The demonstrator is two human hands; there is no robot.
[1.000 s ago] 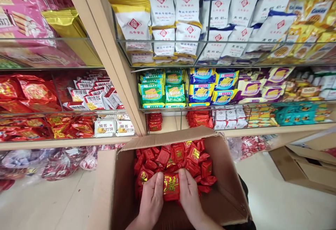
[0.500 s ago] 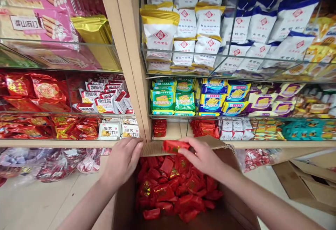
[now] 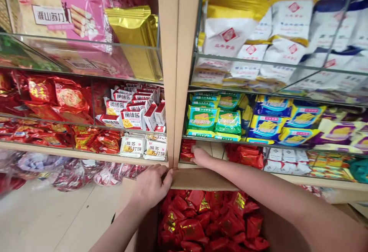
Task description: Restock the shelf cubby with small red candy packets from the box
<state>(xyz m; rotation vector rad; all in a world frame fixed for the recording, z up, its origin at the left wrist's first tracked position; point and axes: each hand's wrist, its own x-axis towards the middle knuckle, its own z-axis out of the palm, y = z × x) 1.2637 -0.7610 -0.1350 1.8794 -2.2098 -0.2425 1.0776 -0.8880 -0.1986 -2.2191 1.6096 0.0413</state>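
Note:
My left hand (image 3: 152,186) is closed over the raised flap (image 3: 198,178) of a cardboard box, at its left end. Inside the box lies a loose heap of red wrapped snack packets (image 3: 207,221) with gold print. My right hand (image 3: 202,157) reaches over the flap into the low shelf compartment. Its fingers are closed on a red packet against a small stack of red packets (image 3: 186,148) at the compartment's left side. The fingertips are partly hidden there.
A wooden upright (image 3: 174,71) divides the shelves. Glass-fronted bins hold green biscuit packs (image 3: 202,118), white packs with yellow edges (image 3: 230,33) and white soda-cracker packs (image 3: 132,145). More red packets (image 3: 250,156) lie right of my wrist. Plastic-wrapped bags (image 3: 71,173) sit below the shelf.
My right hand has moved from above the box forward into the low compartment, carrying a red packet. The view has swung closer to the shelf. My left hand stays on the box flap.

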